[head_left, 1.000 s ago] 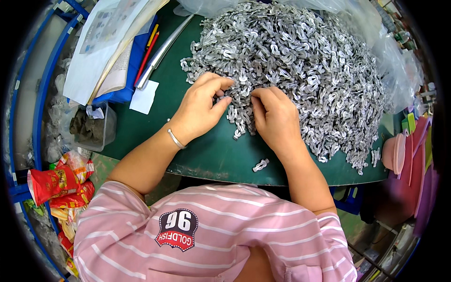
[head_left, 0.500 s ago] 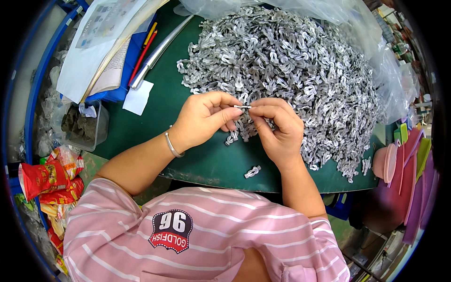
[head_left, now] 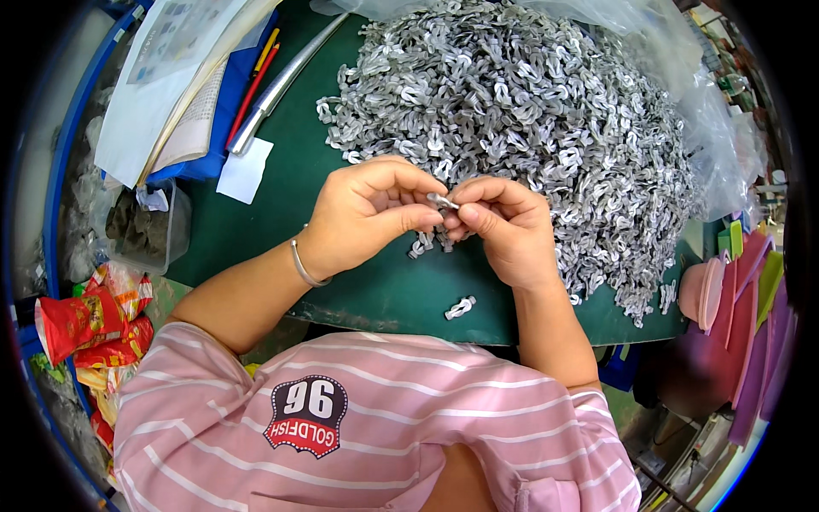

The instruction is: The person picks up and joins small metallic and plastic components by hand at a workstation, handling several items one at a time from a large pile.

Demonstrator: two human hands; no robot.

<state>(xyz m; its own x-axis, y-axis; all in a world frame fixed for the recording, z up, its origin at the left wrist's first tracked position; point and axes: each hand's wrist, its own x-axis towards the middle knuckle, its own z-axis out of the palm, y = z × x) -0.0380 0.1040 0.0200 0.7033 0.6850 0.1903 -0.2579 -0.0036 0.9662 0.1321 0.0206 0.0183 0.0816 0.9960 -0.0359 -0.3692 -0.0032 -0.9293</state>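
Note:
Between my two hands is a small silvery metal link (head_left: 443, 201), pinched at its ends by the fingertips. My left hand (head_left: 365, 205), with a bangle on its wrist, has thumb and fingers closed at the link's left end. At the other end, the thumb and forefinger of my right hand (head_left: 510, 224) press together on it. Just beyond both hands rises a large heap of similar grey metal links (head_left: 512, 111). One single link (head_left: 460, 308) lies apart near the table's front edge.
On the green table (head_left: 375, 290), papers (head_left: 162, 77), a blue folder (head_left: 223, 111), pencils (head_left: 256, 90) and a tapered metal rod (head_left: 281, 90) lie at left. A clear plastic tub (head_left: 177, 226) stands below them. Plastic sheeting (head_left: 712, 128) edges the heap; a pink cup (head_left: 701, 293) sits right.
The link has turned from lying level to a tilt, its right end lower. My right hand's fingers have shifted their pinch, and its thumb now lies higher against the link.

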